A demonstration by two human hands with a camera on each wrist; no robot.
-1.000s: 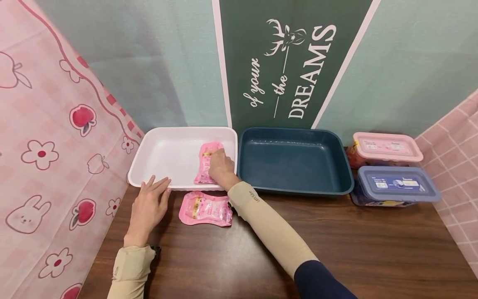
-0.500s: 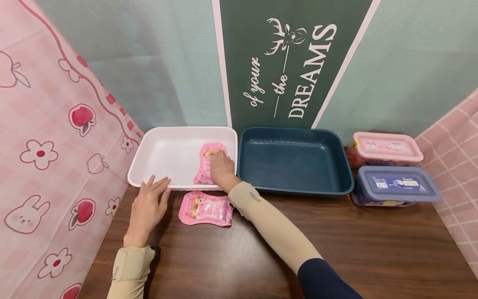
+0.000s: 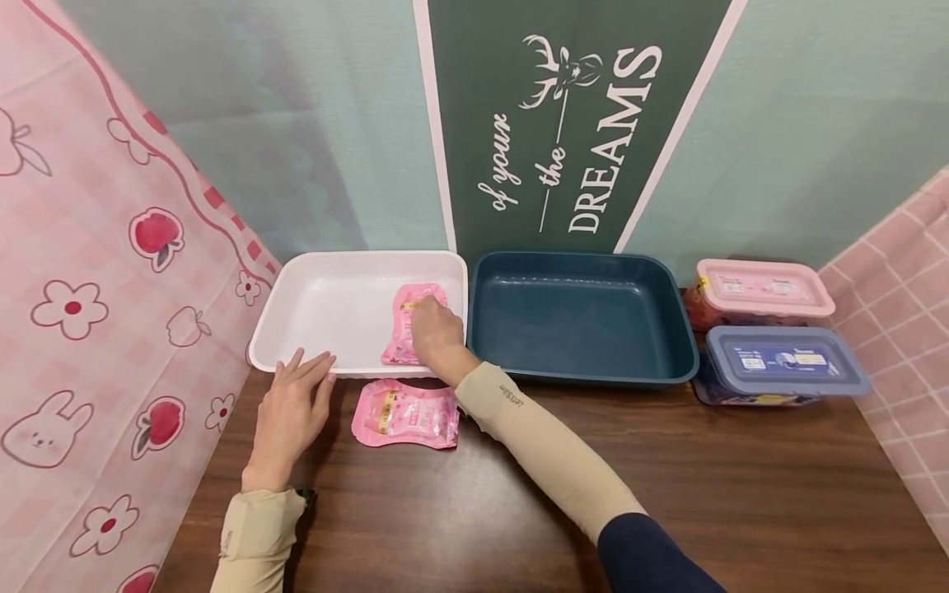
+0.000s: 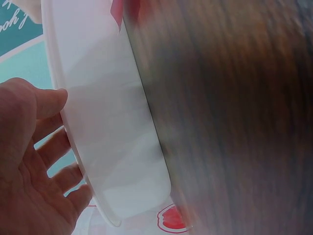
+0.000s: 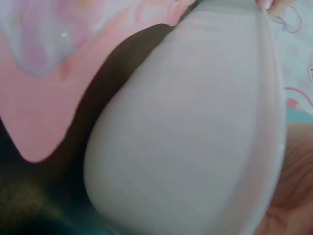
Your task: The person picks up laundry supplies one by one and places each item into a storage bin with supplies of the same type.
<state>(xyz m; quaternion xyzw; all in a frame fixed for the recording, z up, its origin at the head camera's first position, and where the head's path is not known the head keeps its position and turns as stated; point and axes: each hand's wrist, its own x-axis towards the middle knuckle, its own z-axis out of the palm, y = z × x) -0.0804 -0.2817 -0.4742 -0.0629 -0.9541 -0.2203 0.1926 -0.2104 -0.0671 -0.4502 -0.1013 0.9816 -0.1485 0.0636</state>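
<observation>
My right hand point(image 3: 439, 336) reaches into the white tray point(image 3: 326, 306), with its fingers bent onto a pink pouch point(image 3: 399, 344) that lies flat at the tray's right end. The fingertips are hidden from the head view. A second pink pouch point(image 3: 406, 417) lies on the table in front of the tray, under the right wrist. At the tray's front left, my left hand point(image 3: 291, 412) rests its loosely straight fingers on the rim. In the left wrist view, the fingers point(image 4: 55, 147) of that hand lie along the white tray's edge.
A dark blue tray point(image 3: 578, 317) stands right beside the white one. Farther right are a pink-lidded box point(image 3: 765, 288) and a blue-lidded box point(image 3: 787, 362). A patterned pink cloth point(image 3: 96, 329) hangs on the left, and a fabric backdrop point(image 3: 356, 123) closes off the back.
The pouch in the tray has shifted very slightly rightward together with my right hand. My left hand stays on the rim; the head view has turned a little.
</observation>
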